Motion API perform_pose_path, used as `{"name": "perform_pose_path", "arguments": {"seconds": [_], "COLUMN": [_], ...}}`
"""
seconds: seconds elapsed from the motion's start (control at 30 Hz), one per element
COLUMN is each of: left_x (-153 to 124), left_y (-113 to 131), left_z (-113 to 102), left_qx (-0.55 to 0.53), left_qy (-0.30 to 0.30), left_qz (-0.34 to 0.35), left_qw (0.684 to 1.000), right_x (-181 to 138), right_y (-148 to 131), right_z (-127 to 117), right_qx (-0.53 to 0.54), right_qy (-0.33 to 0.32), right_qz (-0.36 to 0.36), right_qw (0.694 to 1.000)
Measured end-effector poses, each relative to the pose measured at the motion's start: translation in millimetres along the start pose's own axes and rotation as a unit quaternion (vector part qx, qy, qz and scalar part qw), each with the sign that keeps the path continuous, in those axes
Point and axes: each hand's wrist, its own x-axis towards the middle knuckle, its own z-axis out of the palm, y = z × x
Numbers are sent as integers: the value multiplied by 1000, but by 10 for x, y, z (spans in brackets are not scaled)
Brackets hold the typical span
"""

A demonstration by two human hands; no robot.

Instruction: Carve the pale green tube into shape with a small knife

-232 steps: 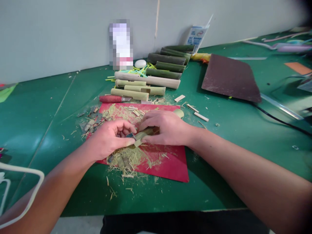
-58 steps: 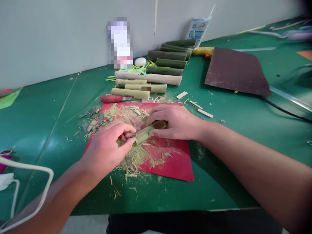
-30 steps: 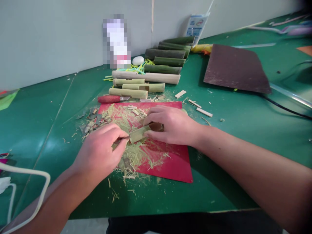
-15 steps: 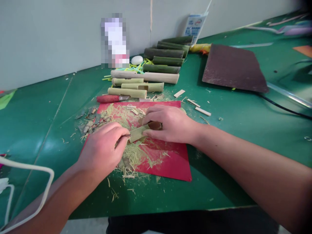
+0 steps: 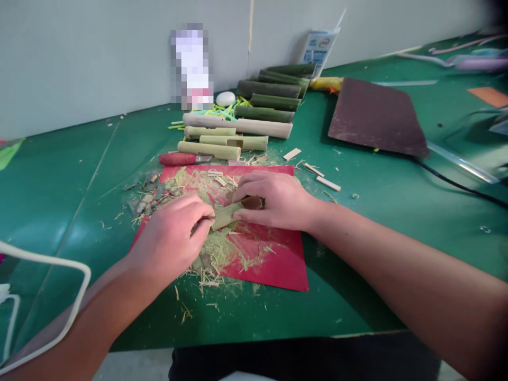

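Observation:
A short pale bamboo tube (image 5: 227,216) lies slantwise above the red mat (image 5: 273,264), with a brown-looking opening at its right end. My right hand (image 5: 273,200) is closed round that right part, thumb on the near side and fingers over the far side. At the tube's left end my left hand (image 5: 178,225) is closed in a pinch. A thin dark edge shows between its thumb and forefinger, too little to name. Pale dust and shavings (image 5: 216,251) cover much of the mat around both hands.
Behind the mat lie a red-handled knife (image 5: 178,159), several cut bamboo pieces (image 5: 209,150) and green bamboo halves (image 5: 275,101). A dark brown sheet (image 5: 377,117) rests at the right. A white cable (image 5: 47,256) crosses in front of my left forearm.
My left hand has shifted very slightly up and right at the tube's end. The right hand keeps its hold on the tube. The whole view has moved a little.

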Motion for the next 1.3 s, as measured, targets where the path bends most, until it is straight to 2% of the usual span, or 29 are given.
{"name": "perform_pose_path", "arguments": {"seconds": [0.2, 0.37, 0.53, 0.7, 0.87, 1.03, 1.2, 1.3], "left_x": [-2, -9, 4, -13, 8, -6, 39, 39], "left_y": [10, -8, -23, -39, -26, -40, -11, 2], "left_z": [27, 0, -6, -22, -12, -35, 0, -4], "left_qx": [7, -7, -29, -42, -41, -41, -52, -70], "left_qy": [31, 2, 23, -13, 10, -18, 9, 0], "left_qz": [15, -2, -4, -22, -4, -12, -3, 0], "left_qw": [999, 1000, 999, 999, 999, 999, 999, 998], "right_x": [15, 17, 18, 16, 11, 15, 17, 16], "right_y": [-24, -26, -36, -32, -18, -23, -27, -32], "right_z": [-10, -12, -18, -22, -17, -25, -29, -38], "right_qx": [-2, 2, 4, 2, 1, 7, 9, 5], "right_qy": [-3, -6, -9, -15, -6, -18, -19, -19], "right_qz": [6, 9, 15, 9, 2, 6, 7, 12], "right_qw": [1000, 1000, 1000, 1000, 1000, 1000, 1000, 1000]}}
